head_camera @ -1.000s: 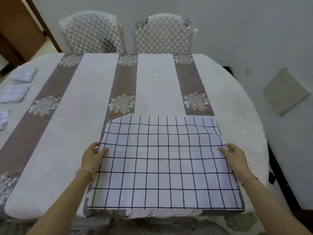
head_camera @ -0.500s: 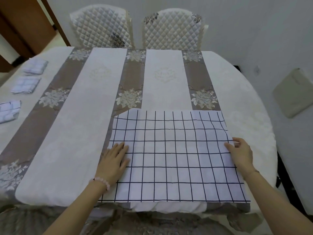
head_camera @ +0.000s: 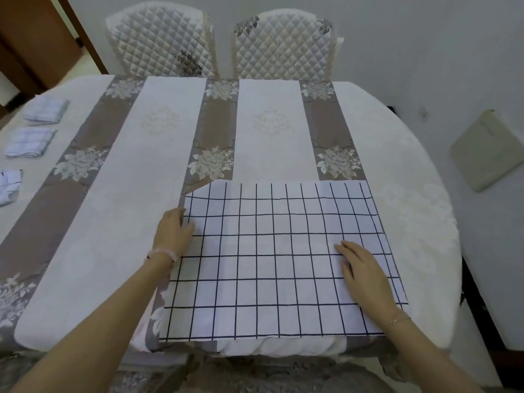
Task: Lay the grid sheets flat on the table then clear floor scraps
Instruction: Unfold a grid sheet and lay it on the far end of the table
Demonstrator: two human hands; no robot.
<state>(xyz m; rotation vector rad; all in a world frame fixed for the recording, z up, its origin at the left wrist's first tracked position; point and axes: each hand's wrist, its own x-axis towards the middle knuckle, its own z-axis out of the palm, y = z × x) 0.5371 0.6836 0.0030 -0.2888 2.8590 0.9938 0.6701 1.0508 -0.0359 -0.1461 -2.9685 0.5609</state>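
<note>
A white grid sheet [head_camera: 272, 251] with dark lines lies flat at the near edge of the table [head_camera: 411, 194], its far left corner cut off. My left hand [head_camera: 174, 231] rests palm down on the sheet's left edge, fingers apart. On the sheet's right part my right hand [head_camera: 364, 273] lies flat with the fingers pointing left. Neither hand holds anything. Three folded grid sheets [head_camera: 46, 110] [head_camera: 29, 143] [head_camera: 8, 185] lie along the table's far left side.
The oval table wears a white cloth with brown floral stripes. Two quilted chairs [head_camera: 164, 41] [head_camera: 283, 43] stand at the far side. A beige cushion [head_camera: 487, 150] lies on the floor at right. A wooden door frame [head_camera: 37, 43] is at upper left.
My left hand has slid left to the sheet's left edge. My right hand has moved inward from the right edge onto the sheet. The sheet's wrinkles near the right side have flattened.
</note>
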